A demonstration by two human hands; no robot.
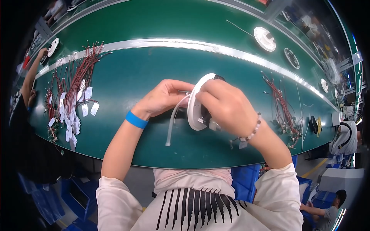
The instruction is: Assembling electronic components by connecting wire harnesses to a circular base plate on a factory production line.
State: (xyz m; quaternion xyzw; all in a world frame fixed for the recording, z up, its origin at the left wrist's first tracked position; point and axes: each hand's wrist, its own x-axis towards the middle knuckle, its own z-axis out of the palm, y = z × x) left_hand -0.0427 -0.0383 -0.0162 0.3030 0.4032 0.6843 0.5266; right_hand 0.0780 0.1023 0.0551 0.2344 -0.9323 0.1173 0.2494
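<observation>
A white round disc-shaped housing (195, 111) is held on edge above the green table, between my two hands. My right hand (227, 104) grips it from the right, fingers curled over its inner side, where dark parts and a small white connector (201, 121) show. My left hand (165, 98) is closed at the other face, thumb and forefinger around the base of a whitish cable (170, 125). That cable bends down and its end hangs free. The left fingertips are partly hidden by the disc. Under my right wrist lies a small tagged part (242, 144).
Dark red wire bundles with white tags (69, 111) lie at left, and another wire bundle (283, 111) at right. Beyond a metal rail (173, 43) sit a white disc (264, 39) and a ring (291, 58). A co-worker's arm (32, 75) reaches in at far left. Blue crates (246, 181) stand below.
</observation>
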